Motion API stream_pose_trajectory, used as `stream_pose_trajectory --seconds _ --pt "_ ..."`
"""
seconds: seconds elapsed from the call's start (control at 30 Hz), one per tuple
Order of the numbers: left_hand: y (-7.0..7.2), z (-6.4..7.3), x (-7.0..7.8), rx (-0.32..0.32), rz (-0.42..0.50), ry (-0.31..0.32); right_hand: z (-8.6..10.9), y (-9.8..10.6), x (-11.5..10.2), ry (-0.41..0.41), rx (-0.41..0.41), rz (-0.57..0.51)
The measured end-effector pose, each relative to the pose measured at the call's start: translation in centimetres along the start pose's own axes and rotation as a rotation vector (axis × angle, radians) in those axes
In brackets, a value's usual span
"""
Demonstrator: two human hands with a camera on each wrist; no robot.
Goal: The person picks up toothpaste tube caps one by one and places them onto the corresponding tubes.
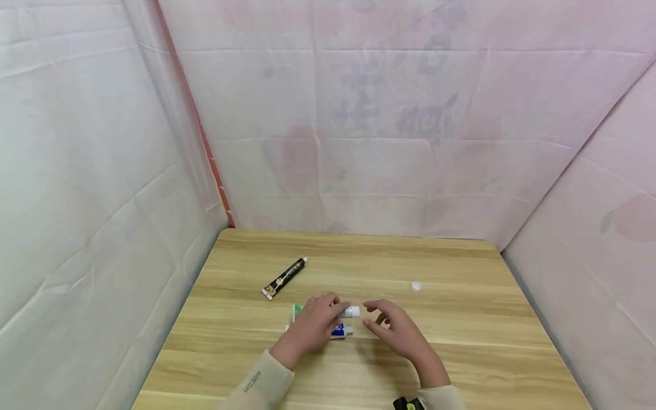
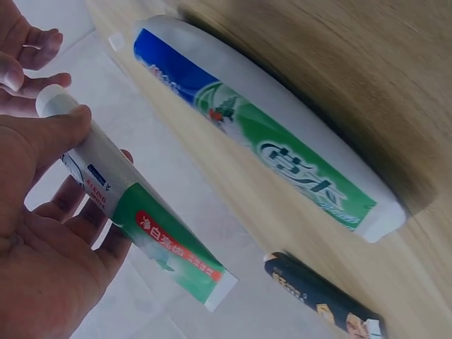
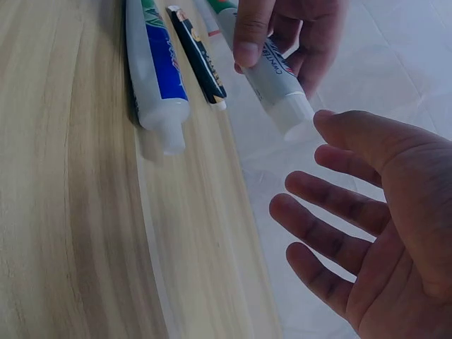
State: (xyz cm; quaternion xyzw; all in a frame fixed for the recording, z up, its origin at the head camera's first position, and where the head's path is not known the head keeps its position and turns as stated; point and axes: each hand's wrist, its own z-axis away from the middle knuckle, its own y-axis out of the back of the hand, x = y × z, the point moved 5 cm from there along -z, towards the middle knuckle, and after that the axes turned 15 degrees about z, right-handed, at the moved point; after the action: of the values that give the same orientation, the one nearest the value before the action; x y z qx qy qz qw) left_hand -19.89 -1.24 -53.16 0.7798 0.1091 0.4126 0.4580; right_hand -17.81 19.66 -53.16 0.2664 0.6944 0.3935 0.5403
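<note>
My left hand (image 1: 314,323) grips a white and green toothpaste tube (image 2: 159,229), thumb on top near its white cap (image 3: 291,116). The tube is lifted above the table, its capped end pointing at my right hand (image 1: 404,335). That right hand has its fingers spread and relaxed and holds nothing; in the right wrist view its thumb tip is right by the cap. Below the left hand, a larger toothpaste tube (image 2: 236,116) with blue and green print lies on the table, its narrow white neck (image 3: 169,134) toward the right.
A black toothpaste tube (image 1: 285,279) lies slantwise farther back on the left of the wooden table (image 1: 246,364). A small round white cap (image 1: 415,287) rests on the right, beyond my right hand. Pale printed sheets (image 1: 379,171) hang around the table's back and sides.
</note>
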Motion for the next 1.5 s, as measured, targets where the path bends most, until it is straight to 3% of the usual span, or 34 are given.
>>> stream_pose_trajectory --seconds 0.4,0.67,1.1,1.5 --pt "-0.1 -0.8 -1.9 -0.015 0.006 0.031 0.1 -0.2 0.8 -0.018 -0.018 0.006" --pt "-1.1 -1.0 -3.3 -0.008 0.033 0.026 0.1 -0.4 1.3 -0.038 -0.013 0.011" --pt "-1.7 -1.4 -3.9 -0.074 0.051 0.074 -0.1 -0.6 1.7 0.0 0.007 -0.023" --pt "-2.2 -1.5 -4.5 -0.117 0.049 0.109 -0.2 -1.1 3.1 -0.07 -0.013 -0.03"
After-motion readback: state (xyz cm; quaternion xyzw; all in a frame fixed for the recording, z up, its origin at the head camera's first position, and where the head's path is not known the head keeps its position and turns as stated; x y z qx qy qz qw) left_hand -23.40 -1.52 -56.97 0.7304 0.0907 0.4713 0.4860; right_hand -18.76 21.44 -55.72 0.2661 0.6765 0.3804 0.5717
